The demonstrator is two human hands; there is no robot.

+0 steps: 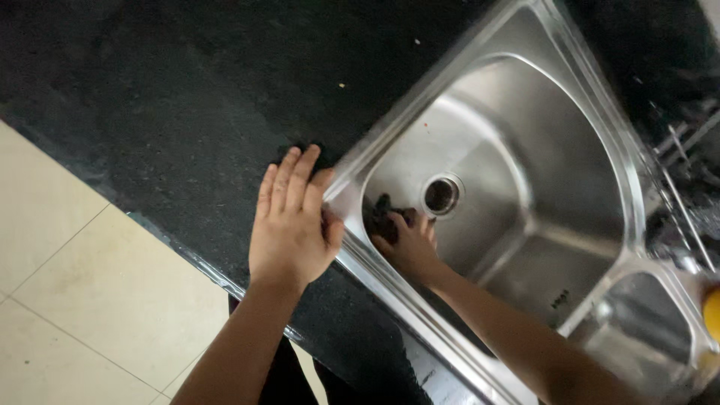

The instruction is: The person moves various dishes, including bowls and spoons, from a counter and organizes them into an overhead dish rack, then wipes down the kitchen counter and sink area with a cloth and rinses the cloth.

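Under the right hand's (407, 241) curled fingers (424, 223), a dark scrubbing pad (381, 214) presses the shiny steel sink basin (540, 187), just beside the round drain (441, 194). The left hand (291, 222) rests flat, fingers (289, 172) straight, empty, on the black speckled stone bench (187, 97).

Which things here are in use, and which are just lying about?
In use:
- right hand, pressing a dark pad on the sink floor
- left hand, flat on the black counter at the sink's rim
- drain, just beside the pad

Lying about:
- yellow thing at the right edge
- small side basin
- tiled floor
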